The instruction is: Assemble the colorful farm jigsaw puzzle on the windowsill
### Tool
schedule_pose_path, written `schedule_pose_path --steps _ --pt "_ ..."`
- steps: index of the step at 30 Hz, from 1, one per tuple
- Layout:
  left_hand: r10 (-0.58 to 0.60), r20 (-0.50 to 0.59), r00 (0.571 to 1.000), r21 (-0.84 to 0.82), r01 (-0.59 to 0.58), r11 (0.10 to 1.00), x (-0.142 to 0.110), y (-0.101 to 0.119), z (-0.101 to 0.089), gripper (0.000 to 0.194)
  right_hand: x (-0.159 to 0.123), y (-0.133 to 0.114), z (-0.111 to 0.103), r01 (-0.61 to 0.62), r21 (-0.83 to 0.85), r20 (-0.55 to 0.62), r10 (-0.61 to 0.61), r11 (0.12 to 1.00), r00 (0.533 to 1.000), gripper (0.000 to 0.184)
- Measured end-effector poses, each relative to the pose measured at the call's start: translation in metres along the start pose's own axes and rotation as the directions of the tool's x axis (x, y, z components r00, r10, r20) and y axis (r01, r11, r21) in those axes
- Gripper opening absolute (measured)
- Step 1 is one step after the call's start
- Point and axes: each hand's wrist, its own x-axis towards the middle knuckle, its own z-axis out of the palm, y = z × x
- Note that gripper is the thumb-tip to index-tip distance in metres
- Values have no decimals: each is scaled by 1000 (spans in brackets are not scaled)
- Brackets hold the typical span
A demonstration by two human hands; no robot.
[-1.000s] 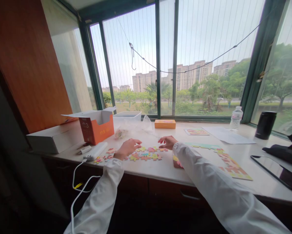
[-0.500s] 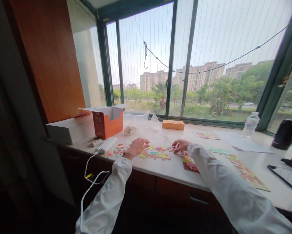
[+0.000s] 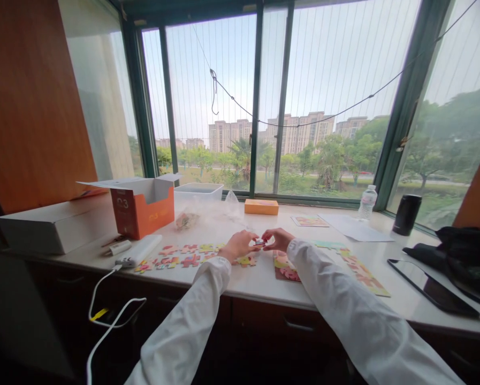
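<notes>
Bent fingertips of the left hand (image 3: 240, 245) and right hand (image 3: 279, 239) pinch a small, flat puzzle piece (image 3: 259, 243) between them, over a smooth pale tabletop (image 3: 250, 280). Left of the fingers spread loose pieces (image 3: 190, 260) with rounded knobs and notches; nearer the body, by the right hand, lies a flat printed board (image 3: 287, 274). Beyond the fingertips sit thin, crumpled clear plastic (image 3: 231, 198) and a smooth, oblong orange box (image 3: 261, 207)
</notes>
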Motion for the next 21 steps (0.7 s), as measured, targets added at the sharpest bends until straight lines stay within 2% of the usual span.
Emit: schedule_pose_path --steps 2,5,10,12,15,17,21 --pt "73 -55 996 -11 -73 997 5 6 -3 46 -10 -1 -16 61 13 -35 -60 998 998 40" --pt "138 -100 985 -32 -142 989 23 23 -6 48 -29 3 -46 55 16 -50 -54 998 997 41" --pt "177 -36 984 -95 -179 979 68 50 1 44 -63 23 -82 -12 -22 -45 11 1000 999 41" --pt "153 18 988 -138 -149 979 83 54 9 37 -74 33 -85 -4 -43 -50 1 999 999 38" --pt "95 47 994 -151 -87 985 95 55 24 30 -85 49 -79 -5 -70 -83 -1 998 997 32" --pt "78 76 994 -121 -69 990 96 53 34 28 -88 59 -71 -16 -90 -87 8 996 996 28" --pt "59 163 985 -77 -47 996 92 50 46 29 -88 71 -60 1 -151 -18 -3 989 1000 24"
